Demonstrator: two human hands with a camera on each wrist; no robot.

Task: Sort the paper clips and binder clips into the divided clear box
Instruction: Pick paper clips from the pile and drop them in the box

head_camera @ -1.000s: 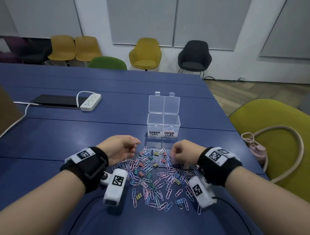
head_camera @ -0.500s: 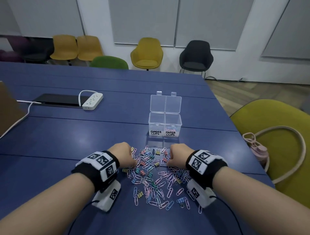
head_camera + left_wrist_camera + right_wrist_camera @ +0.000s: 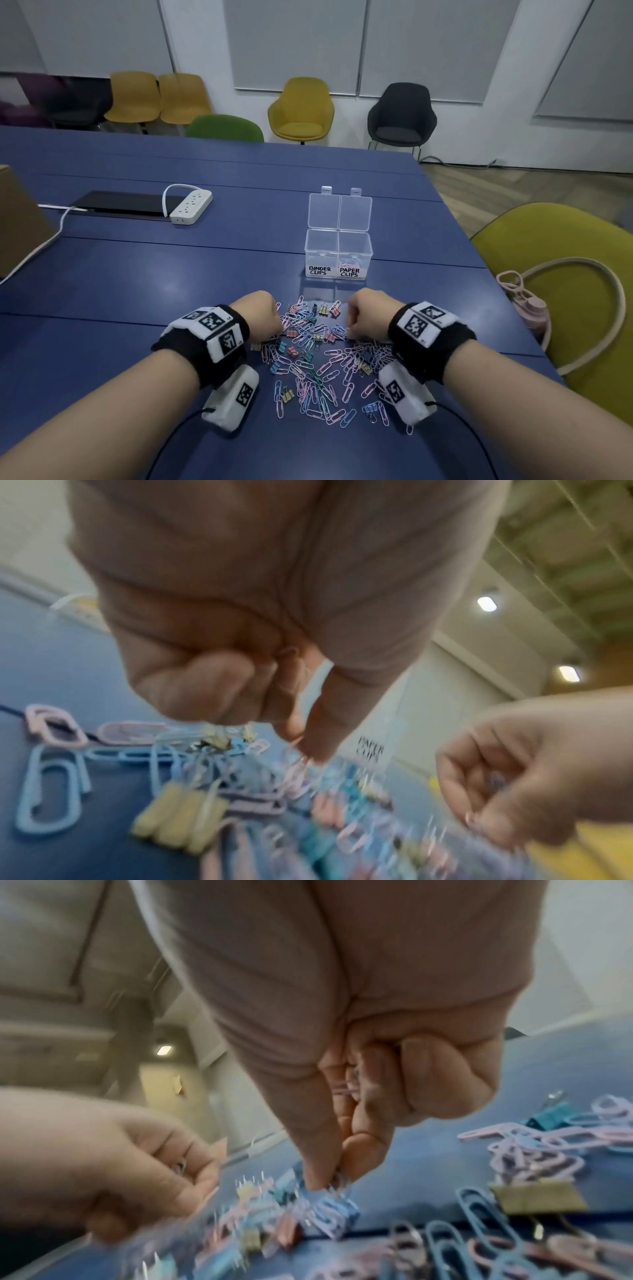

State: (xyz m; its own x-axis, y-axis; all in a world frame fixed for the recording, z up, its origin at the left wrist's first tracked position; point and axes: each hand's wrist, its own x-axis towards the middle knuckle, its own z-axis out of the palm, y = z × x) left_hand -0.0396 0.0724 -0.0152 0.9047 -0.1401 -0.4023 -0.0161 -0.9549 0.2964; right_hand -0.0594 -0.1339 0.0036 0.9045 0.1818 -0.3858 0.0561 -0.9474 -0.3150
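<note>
Both hands work at the far edge of a loose pile of pastel paper clips and small coloured binder clips (image 3: 315, 349) spread on the blue table (image 3: 171, 274). On one side, the left hand (image 3: 258, 317) is curled knuckles-up, its thumb (image 3: 325, 723) pointing down into the clips; the left wrist view shows curled fingers (image 3: 205, 680) over a yellowish binder clip, though blur hides whether they grip it. Opposite, the right hand (image 3: 368, 317) is likewise curled, with thumb and forefinger pinching down on a light blue paper clip (image 3: 334, 1213) at the pile's edge, and pink paper clips (image 3: 344, 1089) tucked in its closed fingers. Each forearm comes in from a lower corner of the head view, banded by a black wrist strap with white coded markers (image 3: 214, 329).

Beyond the pile stands the clear plastic divided box (image 3: 338, 253), lid hinged open and leaning back. Handwritten white labels on its front read "BINDER CLIPS" (image 3: 320, 270) on the left compartment and "PAPER CLIPS" (image 3: 349, 272) on the right. Some pink and blue paper clips lie in the right compartment; nothing can be made out in the left one.

A white power strip (image 3: 191, 207) lies well to the left.
</note>
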